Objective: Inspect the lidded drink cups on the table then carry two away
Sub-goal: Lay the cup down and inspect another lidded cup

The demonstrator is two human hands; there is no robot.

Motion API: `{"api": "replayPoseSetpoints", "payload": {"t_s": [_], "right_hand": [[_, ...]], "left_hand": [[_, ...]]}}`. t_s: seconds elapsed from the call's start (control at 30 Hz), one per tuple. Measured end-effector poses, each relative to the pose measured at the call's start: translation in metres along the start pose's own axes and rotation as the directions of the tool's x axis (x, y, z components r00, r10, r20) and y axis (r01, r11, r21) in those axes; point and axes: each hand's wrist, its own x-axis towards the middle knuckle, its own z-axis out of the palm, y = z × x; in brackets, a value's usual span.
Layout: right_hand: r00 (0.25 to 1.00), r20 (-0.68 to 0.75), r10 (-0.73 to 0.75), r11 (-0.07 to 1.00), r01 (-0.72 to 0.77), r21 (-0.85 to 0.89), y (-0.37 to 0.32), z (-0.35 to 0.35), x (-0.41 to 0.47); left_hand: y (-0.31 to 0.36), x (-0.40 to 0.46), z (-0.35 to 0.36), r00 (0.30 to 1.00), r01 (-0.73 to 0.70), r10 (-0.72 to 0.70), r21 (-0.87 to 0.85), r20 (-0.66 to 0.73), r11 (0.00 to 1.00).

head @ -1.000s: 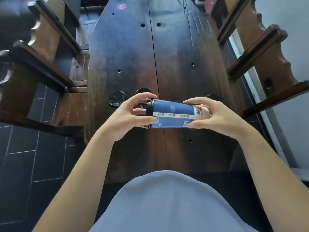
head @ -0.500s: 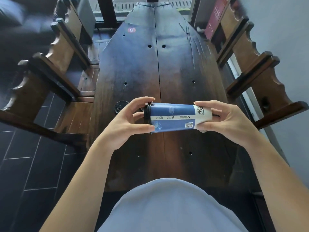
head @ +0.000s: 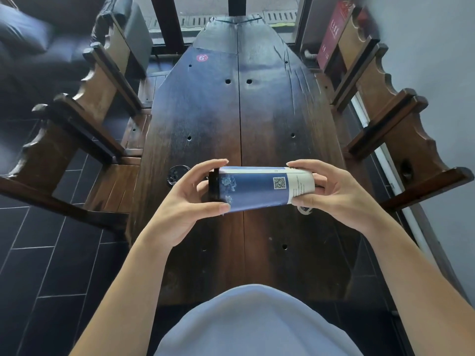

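A tall blue and white paper cup (head: 257,188) with a black lid lies sideways in the air above the dark wooden table (head: 270,111). My left hand (head: 187,201) grips its lid end and my right hand (head: 334,196) grips its white base end. A QR code faces up. Another cup's black lid (head: 176,174) shows on the table just left of my left hand. Below my right hand a small part of a further cup (head: 304,210) peeks out. Any other cups are hidden behind my hands.
Carved wooden chairs stand along the left (head: 84,111) and right (head: 390,119) sides of the table. A red round number sticker (head: 202,58) sits at the table's far end. Dark floor tiles (head: 51,253) lie to the left. A red sign (head: 331,34) leans at the far right.
The cup has been rolled about its long axis between my hands, so the QR code now faces up. My head has tilted up, showing more of the table's far end.
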Motion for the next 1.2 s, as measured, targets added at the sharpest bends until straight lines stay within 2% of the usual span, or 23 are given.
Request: {"api": "replayPoseSetpoints", "payload": {"t_s": [0.13,0.23,0.37,0.47,0.63,0.83,1.07,1.2], "right_hand": [[0.998,-0.031,-0.055,0.997,0.053,-0.052,0.000,0.002,0.006],[0.996,-0.060,-0.072,0.997,0.071,-0.014,-0.001,0.004,0.010],[0.999,-0.031,-0.036,0.999,0.036,0.022,0.000,-0.001,0.011],[0.999,-0.030,-0.045,0.999,0.045,0.014,0.000,-0.004,0.010],[0.990,-0.096,-0.101,0.995,0.100,-0.016,-0.001,-0.007,0.011],[0.992,-0.100,-0.082,0.996,0.085,0.026,0.002,-0.011,0.008],[0.990,-0.108,-0.090,0.991,0.100,0.092,0.004,-0.007,0.007],[0.991,-0.116,-0.073,0.992,0.084,0.090,0.005,-0.008,0.007]], "left_hand": [[0.008,0.004,-0.002,0.999,0.009,-0.009,-0.012,-0.042,1.000],[0.009,0.006,-0.005,0.998,0.027,-0.028,-0.026,-0.052,0.999],[0.011,0.005,-0.007,0.998,-0.053,0.053,-0.023,0.020,0.998],[0.011,0.008,-0.004,0.997,-0.078,0.078,-0.015,0.015,0.997],[0.010,0.016,-0.001,1.000,0.008,-0.008,-0.072,0.004,0.997],[0.016,0.020,0.000,0.995,-0.101,0.100,0.086,0.022,0.991],[0.017,0.023,0.000,1.000,-0.022,0.023,0.046,-0.016,0.999],[0.016,0.020,0.001,0.996,-0.087,0.087,0.058,0.016,0.995]]}}
